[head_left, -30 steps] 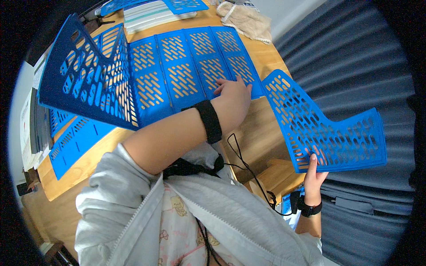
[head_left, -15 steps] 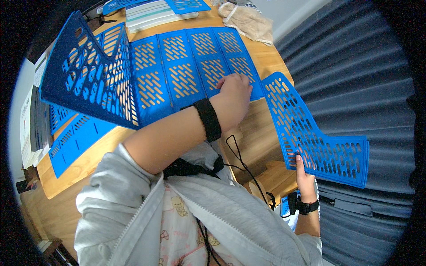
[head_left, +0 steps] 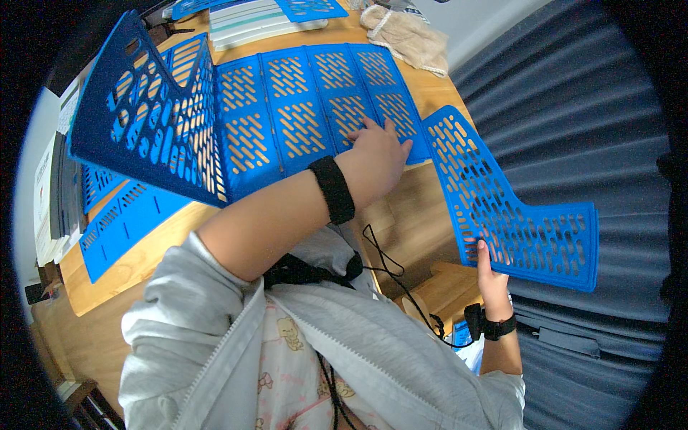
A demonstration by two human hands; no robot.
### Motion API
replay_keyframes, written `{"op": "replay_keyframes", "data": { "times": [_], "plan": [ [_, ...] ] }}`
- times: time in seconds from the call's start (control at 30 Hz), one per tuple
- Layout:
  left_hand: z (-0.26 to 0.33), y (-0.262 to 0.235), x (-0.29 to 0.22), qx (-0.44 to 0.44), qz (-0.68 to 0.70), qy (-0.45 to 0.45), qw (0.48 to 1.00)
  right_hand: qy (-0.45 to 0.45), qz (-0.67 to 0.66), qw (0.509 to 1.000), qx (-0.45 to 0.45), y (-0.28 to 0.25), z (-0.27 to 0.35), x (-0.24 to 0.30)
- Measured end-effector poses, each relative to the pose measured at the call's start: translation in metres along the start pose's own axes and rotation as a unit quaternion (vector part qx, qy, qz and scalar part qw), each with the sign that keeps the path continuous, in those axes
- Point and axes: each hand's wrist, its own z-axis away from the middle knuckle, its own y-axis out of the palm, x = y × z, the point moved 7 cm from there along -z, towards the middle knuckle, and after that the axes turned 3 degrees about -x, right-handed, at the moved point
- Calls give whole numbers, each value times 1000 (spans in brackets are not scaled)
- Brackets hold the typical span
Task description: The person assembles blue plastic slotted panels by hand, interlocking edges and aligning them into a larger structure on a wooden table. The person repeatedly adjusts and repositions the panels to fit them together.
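Note:
A blue plastic magazine file rack with slotted walls lies partly assembled on the table. Its base panel point(head_left: 281, 107) is divided into several sections by ridges, and one tall divider point(head_left: 107, 143) stands up at its left end. My left hand point(head_left: 378, 161) reaches across over the right part of the base, fingers spread near the front edge; whether they touch is hard to tell. Off the table's right side, my right hand point(head_left: 490, 276) grips a loose L-shaped slotted panel point(head_left: 502, 193) by its lower edge, thumb on the near face. That panel's upper end is next to the base's right edge.
More flat blue pieces point(head_left: 132, 222) lie at the table's left edge, beside stacked books point(head_left: 57, 193). Behind are white books point(head_left: 261, 23) with another blue panel point(head_left: 315, 8) on top, and a beige cloth pouch point(head_left: 408, 39). A dark curtain point(head_left: 559, 122) hangs at right. A black cord point(head_left: 390, 269) dangles below.
My left hand's fingers have spread from a curled pose on the base. The loose panel in my right hand has risen slightly, and the view has shifted a little.

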Motion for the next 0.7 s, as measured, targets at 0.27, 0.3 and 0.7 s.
{"op": "replay_keyframes", "data": {
  "times": [0.27,0.3,0.7],
  "plan": [
    [-2,4,-1,-23,-26,20,999,-60,40,997,-9,7,1,-2],
    [-2,4,-1,-25,-25,20,999,-61,33,998,-8,8,-1,0],
    [2,2,-1,-5,-10,10,1000,-71,-9,997,36,31,-52,35]
  ]
}}
